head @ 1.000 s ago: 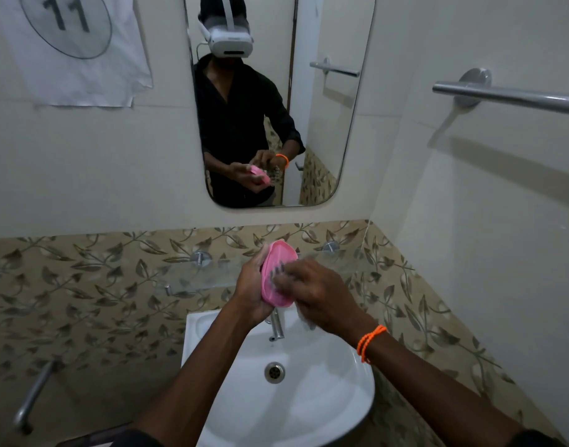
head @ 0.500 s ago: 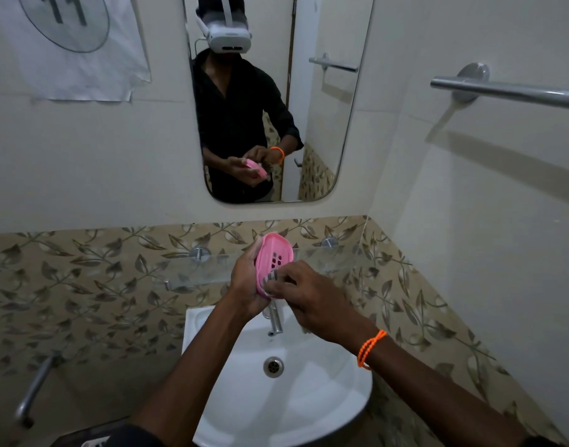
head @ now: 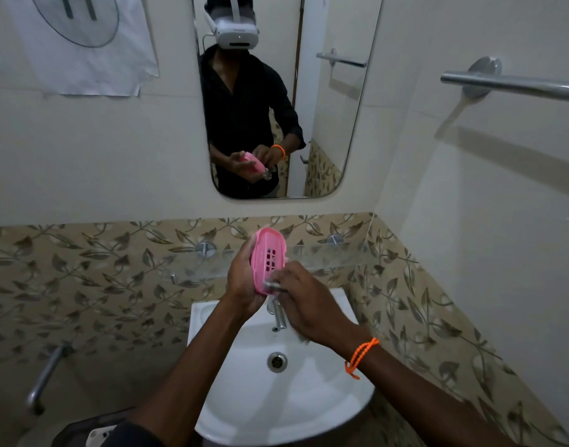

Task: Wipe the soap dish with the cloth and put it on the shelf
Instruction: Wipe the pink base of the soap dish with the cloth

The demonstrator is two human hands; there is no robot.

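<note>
Pink plastic, slotted through its floor, formed the soap dish point(head: 267, 258), which stood tilted nearly on end above the basin point(head: 244, 398), its hollow face turned toward the camera and its long axis running from about 12 to 6 o'clock. At 9 o'clock of the dish, the left hand point(head: 244, 279) clamped it from behind, palm against the back and fingers curled round the left rim; the forearm rose from 7 o'clock with the wrist bent slightly back. At 4 o'clock of the dish, the right hand point(head: 304, 304) pinched a small pale cloth point(head: 272, 287) against the lower rim, knuckles up and fingers curled onto the wad; little of the cloth showed, and more seemed to hang blurred below the palm. Its forearm entered from 5 o'clock, an orange wristband point(head: 362, 354) at the wrist. The step in hand was judged to be the wiping, with the lower end under treatment. To do it well, the holding hand should keep the dish steady over the basin while the cloth is drawn along the floor slots and round the whole rim, the dish being turned so the back is also covered. The glass shelf point(head: 325, 256) lay just behind, at 12 to 2 o'clock of the hands, ready to receive the dish.
</note>
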